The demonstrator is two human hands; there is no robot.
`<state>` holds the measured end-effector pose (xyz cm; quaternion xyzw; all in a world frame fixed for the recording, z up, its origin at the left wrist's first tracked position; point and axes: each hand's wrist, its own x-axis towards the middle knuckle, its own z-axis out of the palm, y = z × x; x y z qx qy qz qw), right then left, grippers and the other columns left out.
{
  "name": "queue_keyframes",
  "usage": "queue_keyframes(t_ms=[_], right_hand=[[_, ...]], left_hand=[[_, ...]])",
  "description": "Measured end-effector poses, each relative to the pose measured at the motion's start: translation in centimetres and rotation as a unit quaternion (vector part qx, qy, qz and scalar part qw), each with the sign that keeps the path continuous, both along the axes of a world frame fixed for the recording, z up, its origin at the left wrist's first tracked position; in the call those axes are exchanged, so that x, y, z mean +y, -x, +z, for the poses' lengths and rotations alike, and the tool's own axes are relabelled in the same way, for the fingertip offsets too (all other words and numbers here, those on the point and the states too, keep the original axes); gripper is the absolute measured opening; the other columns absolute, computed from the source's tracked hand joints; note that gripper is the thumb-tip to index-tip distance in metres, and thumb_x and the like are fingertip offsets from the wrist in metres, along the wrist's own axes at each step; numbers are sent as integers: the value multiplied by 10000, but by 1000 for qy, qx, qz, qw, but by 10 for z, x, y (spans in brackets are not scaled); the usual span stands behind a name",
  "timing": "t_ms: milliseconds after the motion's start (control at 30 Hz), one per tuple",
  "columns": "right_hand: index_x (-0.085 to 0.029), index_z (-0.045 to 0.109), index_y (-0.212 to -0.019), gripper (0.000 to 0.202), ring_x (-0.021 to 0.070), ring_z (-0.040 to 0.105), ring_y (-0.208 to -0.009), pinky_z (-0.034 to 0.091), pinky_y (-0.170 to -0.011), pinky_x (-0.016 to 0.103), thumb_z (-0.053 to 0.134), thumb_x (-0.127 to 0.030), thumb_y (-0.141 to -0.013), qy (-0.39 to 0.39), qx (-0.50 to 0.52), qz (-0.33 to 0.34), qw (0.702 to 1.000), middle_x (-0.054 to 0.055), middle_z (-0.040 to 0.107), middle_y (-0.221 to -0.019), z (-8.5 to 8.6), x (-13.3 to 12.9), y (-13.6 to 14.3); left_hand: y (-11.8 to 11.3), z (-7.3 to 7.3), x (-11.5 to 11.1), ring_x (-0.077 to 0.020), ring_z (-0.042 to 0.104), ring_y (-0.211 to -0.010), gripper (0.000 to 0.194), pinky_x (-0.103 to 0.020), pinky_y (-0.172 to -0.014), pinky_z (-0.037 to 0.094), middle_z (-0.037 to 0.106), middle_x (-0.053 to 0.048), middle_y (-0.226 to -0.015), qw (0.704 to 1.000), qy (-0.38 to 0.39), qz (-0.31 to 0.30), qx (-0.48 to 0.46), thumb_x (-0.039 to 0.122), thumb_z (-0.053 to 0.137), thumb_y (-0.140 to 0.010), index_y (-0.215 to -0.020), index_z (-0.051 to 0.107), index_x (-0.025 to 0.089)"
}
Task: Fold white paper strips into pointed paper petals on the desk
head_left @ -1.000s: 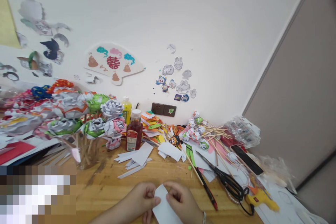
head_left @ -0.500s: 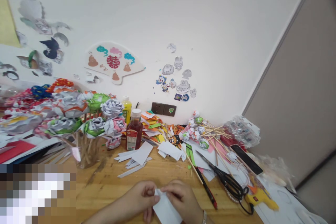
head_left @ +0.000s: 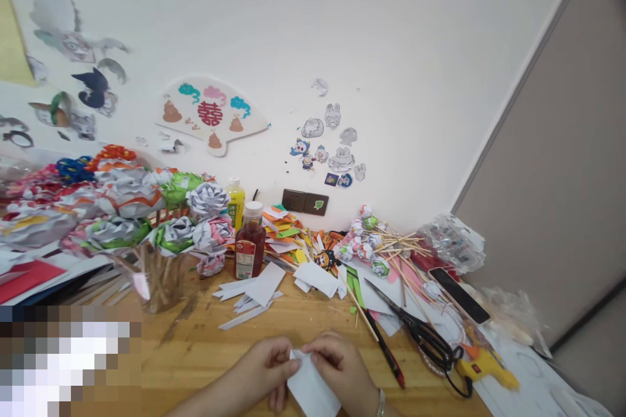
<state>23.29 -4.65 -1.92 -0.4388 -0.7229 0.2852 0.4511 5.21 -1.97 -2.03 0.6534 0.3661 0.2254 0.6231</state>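
Observation:
A piece of white paper [head_left: 313, 386] is held between both hands at the bottom centre, its top edge folded or pinched. My left hand [head_left: 274, 368] grips its upper left corner between thumb and fingers. On the other side, my right hand [head_left: 337, 365] pinches the top right edge, fingertips close to the left thumb. The paper's lower end hangs toward the bottom of the view. Beyond the hands, cut white paper strips [head_left: 264, 287] lie on the wooden table [head_left: 205, 345].
Black scissors [head_left: 415, 326], a red-black pen [head_left: 388, 355], a yellow glue gun [head_left: 491, 370] and a phone [head_left: 460, 296] lie on the right. Behind stand a red bottle [head_left: 250, 244], a yellow bottle [head_left: 235, 202] and paper flowers [head_left: 132, 192] in a clear container [head_left: 163, 287].
Both hands and the paper have shifted very slightly right. The right fingertips have moved a little along the paper's top edge.

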Motion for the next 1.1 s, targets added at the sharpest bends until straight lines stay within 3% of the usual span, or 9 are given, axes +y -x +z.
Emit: queue_keyframes(t_ms=[367, 833, 1000, 1100], right_hand=[[-172, 718, -835, 185, 192, 596, -729, 448, -659, 289, 558, -238, -769, 56, 13, -5, 998, 66, 672, -777, 3, -3, 2], [-178, 723, -851, 209, 188, 585, -707, 444, -645, 279, 524, -225, -804, 9, -12, 10, 1000, 58, 649, -731, 4, -2, 0], [-206, 733, -838, 189, 182, 587, -688, 446, -628, 275, 549, -238, -812, -11, 1, 14, 1000, 50, 639, -712, -2, 1, 0], [-210, 735, -833, 176, 177, 595, -685, 453, -626, 272, 561, -220, -808, -21, 13, 22, 999, 49, 639, -714, -3, 1, -1]], left_hand=[[0, 5, -1, -112, 468, -359, 607, -219, -399, 353, 518, 41, -404, 1000, 4, -1, 7, 806, 509, -564, -632, 421, 209], [0, 4, -1, -115, 485, -375, 651, -219, -407, 363, 517, 52, -425, 1000, 28, -13, -1, 835, 477, -555, -691, 447, 199], [-2, -3, 0, -106, 462, -356, 611, -215, -408, 345, 508, 69, -408, 1000, 25, 12, 15, 797, 534, -551, -681, 431, 209], [-2, -6, 2, -113, 475, -357, 622, -220, -398, 348, 540, 40, -423, 999, 34, -3, 0, 809, 521, -547, -663, 432, 204]])
